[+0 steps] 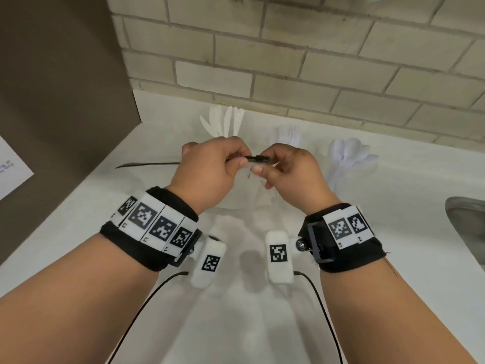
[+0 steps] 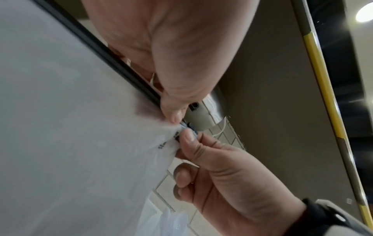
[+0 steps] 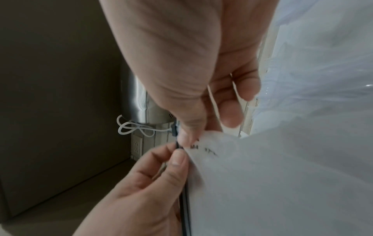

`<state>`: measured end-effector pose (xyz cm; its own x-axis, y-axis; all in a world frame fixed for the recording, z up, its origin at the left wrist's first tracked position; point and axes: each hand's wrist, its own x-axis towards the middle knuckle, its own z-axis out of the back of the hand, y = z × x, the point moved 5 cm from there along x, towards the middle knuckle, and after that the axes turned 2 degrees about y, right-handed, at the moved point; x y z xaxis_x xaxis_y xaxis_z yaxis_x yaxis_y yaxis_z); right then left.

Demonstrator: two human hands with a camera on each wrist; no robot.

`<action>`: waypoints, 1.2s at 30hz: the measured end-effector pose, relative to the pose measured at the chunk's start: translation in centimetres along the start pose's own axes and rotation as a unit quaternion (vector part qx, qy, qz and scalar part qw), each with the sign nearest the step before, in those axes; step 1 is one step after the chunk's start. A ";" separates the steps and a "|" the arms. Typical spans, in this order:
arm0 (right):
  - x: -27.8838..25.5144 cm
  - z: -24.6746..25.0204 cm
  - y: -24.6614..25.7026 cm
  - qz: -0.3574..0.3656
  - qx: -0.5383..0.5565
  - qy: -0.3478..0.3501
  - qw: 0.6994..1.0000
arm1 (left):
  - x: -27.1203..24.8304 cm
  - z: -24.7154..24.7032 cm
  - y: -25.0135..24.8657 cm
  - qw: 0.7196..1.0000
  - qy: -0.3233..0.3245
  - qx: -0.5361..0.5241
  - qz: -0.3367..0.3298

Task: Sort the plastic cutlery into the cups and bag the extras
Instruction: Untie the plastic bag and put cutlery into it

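Both hands hold a translucent white zip bag (image 1: 244, 198) up over the white counter (image 1: 78, 219). My left hand (image 1: 240, 162) pinches the bag's black zip strip (image 1: 252, 158) between thumb and fingers. My right hand (image 1: 262, 161) pinches the same strip just to the right, at its end. In the left wrist view the strip (image 2: 90, 39) runs along the bag's top edge (image 2: 70, 127). In the right wrist view the bag (image 3: 282, 175) carries small black print. Three bunches of cutlery stand upright behind the hands: white (image 1: 225, 122), clear (image 1: 287, 135) and clear spoons (image 1: 349, 156). Their cups hardly show.
A metal sink (image 1: 467, 227) lies at the right edge. A brown cabinet side (image 1: 65, 101) closes the left, with a paper sheet (image 1: 13, 166) on it. A tiled wall (image 1: 288, 61) backs the counter. A black cable (image 1: 147, 164) lies on the counter at the left.
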<state>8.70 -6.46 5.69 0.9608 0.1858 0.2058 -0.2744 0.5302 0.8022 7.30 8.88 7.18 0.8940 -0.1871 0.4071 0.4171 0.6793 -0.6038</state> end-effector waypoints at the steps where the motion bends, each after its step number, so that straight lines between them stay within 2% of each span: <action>1: 0.0 0.2 0.1 0.003 0.024 -0.024 0.999 | 0.3 -0.1 -0.3 1.000 -0.004 -0.009 -0.006; 4: 0.0 1.0 0.4 0.011 0.091 -0.079 0.993 | 1.2 -0.1 -1.4 0.998 0.004 -0.052 -0.023; 7: 0.1 2.0 1.1 0.031 0.100 -0.115 0.988 | 2.3 0.2 -2.2 0.996 -0.012 -0.088 -0.019; 10: 0.4 3.1 1.6 0.045 0.093 -0.127 0.986 | 3.3 0.7 -2.6 0.998 -0.024 -0.054 -0.028; 14: 0.6 4.7 1.4 0.018 0.135 -0.150 0.979 | 4.2 1.9 -1.8 0.998 -0.033 0.040 -0.023; 17: 0.4 7.1 1.0 0.022 0.191 -0.212 0.958 | 4.4 3.8 0.0 0.994 -0.049 0.093 0.011; 22: -0.4 10.5 0.0 0.024 0.212 -0.322 0.922 | 4.2 8.6 3.4 0.976 -0.090 0.148 0.133; 24: -0.1 10.3 0.1 0.024 0.217 -0.311 0.925 | 4.2 9.0 3.2 0.967 -0.057 0.186 0.164; 26: 0.6 9.3 0.3 0.018 0.217 -0.271 0.938 | 4.4 7.8 2.3 0.966 -0.002 0.205 0.161; 30: 1.3 7.9 0.6 0.008 0.175 -0.226 0.958 | 5.1 3.9 -0.9 0.983 0.070 0.169 0.027; 34: 1.7 7.9 0.4 0.000 0.186 -0.250 0.950 | 5.2 0.9 -1.8 0.975 0.192 0.107 0.028; 36: 1.6 7.8 0.0 -0.016 0.172 -0.283 0.944 | 5.2 0.4 -2.2 0.972 0.211 0.097 0.030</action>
<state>10.54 -12.66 10.41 0.8628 -0.3484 0.3663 -0.3088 0.2104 0.9276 11.00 6.64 10.94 0.9205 -0.3892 0.0337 0.3601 0.8118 -0.4598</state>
